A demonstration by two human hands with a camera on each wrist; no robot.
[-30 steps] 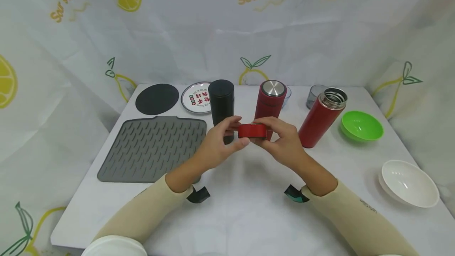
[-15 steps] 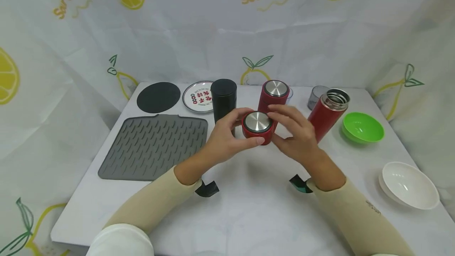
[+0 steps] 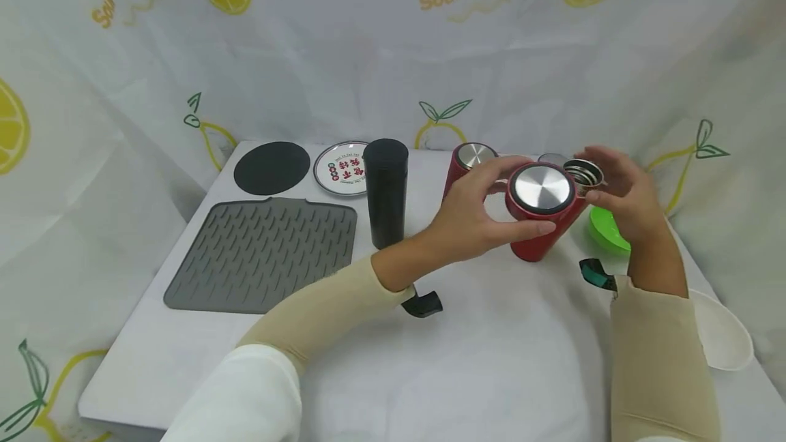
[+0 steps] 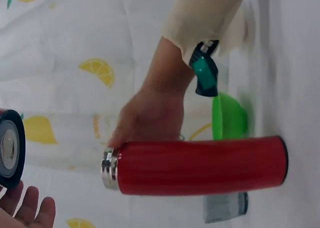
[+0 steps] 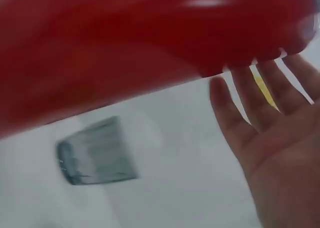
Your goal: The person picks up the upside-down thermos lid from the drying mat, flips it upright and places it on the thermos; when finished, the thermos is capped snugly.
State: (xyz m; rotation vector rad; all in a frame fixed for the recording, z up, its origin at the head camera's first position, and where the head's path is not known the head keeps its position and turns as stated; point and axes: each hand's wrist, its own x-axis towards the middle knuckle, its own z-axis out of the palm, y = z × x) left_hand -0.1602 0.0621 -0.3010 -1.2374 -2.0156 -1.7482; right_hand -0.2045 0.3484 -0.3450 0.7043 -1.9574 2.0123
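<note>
My left hand (image 3: 469, 220) holds a red thermos lid (image 3: 540, 189) with a brushed steel top, thumb in front and fingers behind. The left wrist view shows the lid's (image 4: 10, 147) dark-rimmed underside, apart from the bottle. Below and behind it stands an uncapped red thermos bottle (image 3: 540, 244), upright on the table, its steel neck (image 4: 109, 169) bare. My right hand (image 3: 632, 196) holds this bottle at the neck, the thumb on the near side. In the right wrist view, the fingertips of the right hand (image 5: 285, 133) pass behind the red body (image 5: 125, 53).
A black thermos (image 3: 387, 196) and a capped red thermos (image 3: 457, 166) stand left of the hands. A glass (image 5: 97, 153) is behind the bottle. The right arm partly covers a green bowl (image 3: 604, 227) and a white bowl (image 3: 727, 333). A grey mat (image 3: 264, 254) lies left.
The left hand has carried the lid rightward from the table's middle to near the uncapped bottle. The right hand has let go of the lid and moved right to the bottle's neck.
</note>
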